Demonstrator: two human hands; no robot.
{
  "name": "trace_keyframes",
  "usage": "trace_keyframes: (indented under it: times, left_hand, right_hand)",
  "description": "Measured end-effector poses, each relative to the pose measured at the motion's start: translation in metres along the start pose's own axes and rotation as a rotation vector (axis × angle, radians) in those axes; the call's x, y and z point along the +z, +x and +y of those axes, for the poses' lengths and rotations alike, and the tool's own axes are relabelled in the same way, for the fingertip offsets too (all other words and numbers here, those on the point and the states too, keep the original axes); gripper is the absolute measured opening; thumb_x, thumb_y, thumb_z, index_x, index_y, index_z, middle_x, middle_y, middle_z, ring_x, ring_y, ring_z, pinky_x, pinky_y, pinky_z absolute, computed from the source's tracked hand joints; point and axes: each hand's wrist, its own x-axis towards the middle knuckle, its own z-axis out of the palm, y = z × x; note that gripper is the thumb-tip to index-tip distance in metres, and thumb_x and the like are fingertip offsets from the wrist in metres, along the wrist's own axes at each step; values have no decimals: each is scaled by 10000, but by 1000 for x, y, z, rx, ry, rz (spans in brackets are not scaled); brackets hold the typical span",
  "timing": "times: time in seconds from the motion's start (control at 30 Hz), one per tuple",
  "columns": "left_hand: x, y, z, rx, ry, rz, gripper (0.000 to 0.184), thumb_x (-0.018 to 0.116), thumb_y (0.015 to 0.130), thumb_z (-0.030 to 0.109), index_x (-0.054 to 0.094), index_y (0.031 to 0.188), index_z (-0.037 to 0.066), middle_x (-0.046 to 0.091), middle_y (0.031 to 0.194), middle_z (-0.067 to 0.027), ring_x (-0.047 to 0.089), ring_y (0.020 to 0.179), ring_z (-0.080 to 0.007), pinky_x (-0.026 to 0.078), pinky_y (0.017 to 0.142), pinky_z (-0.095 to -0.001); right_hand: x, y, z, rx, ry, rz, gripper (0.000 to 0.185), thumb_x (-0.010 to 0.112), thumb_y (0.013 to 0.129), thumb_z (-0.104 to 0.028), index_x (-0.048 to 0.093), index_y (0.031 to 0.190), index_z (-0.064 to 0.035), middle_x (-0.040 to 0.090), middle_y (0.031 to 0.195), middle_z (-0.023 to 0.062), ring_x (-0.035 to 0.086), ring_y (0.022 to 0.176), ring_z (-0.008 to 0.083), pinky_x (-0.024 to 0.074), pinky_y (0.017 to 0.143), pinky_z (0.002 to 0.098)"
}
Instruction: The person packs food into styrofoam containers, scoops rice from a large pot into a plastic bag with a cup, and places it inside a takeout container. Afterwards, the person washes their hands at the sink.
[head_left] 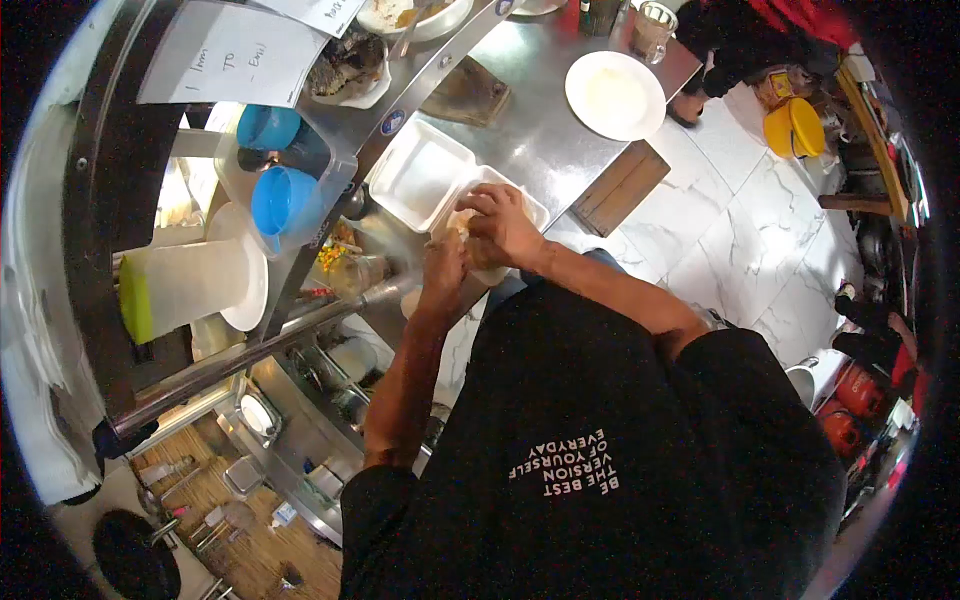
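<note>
An open white foam box lies on the steel counter, its empty-looking lid half [421, 176] beside the half under my hands [533, 212]. My right hand [505, 232] is over that second half, fingers curled down on a pale brown item [484, 252] that looks like food or a wrap. Close against it on the left, my left hand [445, 268] is closed, and what its fingers hold is too small to make out. My hands nearly touch each other. Much of the item is hidden beneath my fingers.
A white plate [615, 96] and wooden blocks [622, 188] lie on the counter. Blue cups [283, 203] in a clear bin and a tall clear container [190, 288] are at left. Other people's dark clothing [745, 40] shows at upper right, near a yellow bucket [794, 129].
</note>
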Motion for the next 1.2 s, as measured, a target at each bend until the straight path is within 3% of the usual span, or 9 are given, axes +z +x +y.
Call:
trace_keyframes:
  times: [0.2, 0.3, 0.43, 0.57, 0.6, 0.8, 0.93, 1.03, 1.2]
  left_hand:
    - [-21, 30, -35, 19, -53, -137, 324, 464, 959, 310, 464, 726, 84, 482, 676, -12, 473, 604, -137, 375, 549, -335]
    - [-57, 62, -60, 295, 494, -128, 267, 465, 966, 267, 519, 838, 39, 541, 740, -93, 557, 717, -233, 445, 684, -396]
    - [-77, 75, -49, 249, 776, -8, 232, 469, 952, 219, 572, 1015, 22, 600, 859, -173, 599, 849, -309, 463, 786, -417]
    - [-79, 73, -34, 27, 327, 333, 319, 555, 883, 251, 575, 1051, -20, 631, 944, -196, 612, 904, -308, 469, 808, -404]
    - [-76, 72, -23, -93, 138, 388, 350, 584, 860, 262, 569, 1048, -33, 635, 974, -201, 611, 921, -312, 468, 818, -405]
    - [-79, 154, -109, 50, 104, 551, 600, 687, 773, 313, 410, 1143, -69, 572, 1115, -260, 566, 1046, -357, 448, 892, -411]
    - [-55, 142, -62, -72, -117, 736, 769, 704, 752, 292, 221, 1239, -56, 485, 1223, -314, 532, 1116, -412, 413, 979, -409]
    - [-67, 168, -78, -17, -289, 856, 735, 713, 747, 363, 353, 1203, -87, 508, 1221, -287, 550, 1094, -357, 428, 955, -414]
    - [-74, 107, -46, 266, -448, 454, 698, 442, 944, 589, 569, 1059, -87, 610, 1078, -209, 588, 985, -278, 442, 902, -378]
  right_hand:
    - [-11, 5, 2, -54, -250, -148, 247, 675, 702, -181, 710, 935, -106, 491, 1349, 103, 415, 1262, 318, 304, 1012, 511]
    - [-27, 15, -14, -37, -185, -138, 331, 696, 739, -194, 694, 1062, -121, 445, 1389, 127, 396, 1283, 334, 292, 1028, 520]
    - [-48, 21, -32, 21, -216, -239, 495, 726, 763, -213, 608, 1238, -139, 430, 1405, 138, 373, 1312, 340, 273, 1047, 528]
    - [-56, 6, -18, 75, -125, -185, 492, 697, 800, -196, 579, 1273, -126, 423, 1410, 166, 383, 1304, 346, 249, 1062, 533]
    - [-60, -1, -13, 46, -207, -111, 471, 667, 825, -180, 570, 1281, -114, 454, 1373, 187, 455, 1245, 345, 334, 1031, 479]
    - [-61, -54, 34, 449, -166, 156, 434, 623, 875, -199, 550, 1275, -47, 569, 1203, 210, 610, 1038, 291, 497, 825, 345]
    - [-65, -77, 45, 1136, 331, -186, 336, 592, 904, -270, 577, 1130, -22, 633, 1004, 140, 646, 855, 243, 512, 691, 392]
    - [-70, -71, 17, 1290, 794, -252, 251, 569, 928, -260, 554, 1096, -75, 633, 1034, 80, 631, 904, 187, 509, 789, 351]
    - [-59, -78, 31, 1308, 1034, -234, 225, 532, 938, -270, 533, 1084, -99, 597, 1047, 53, 592, 997, 185, 498, 863, 393]
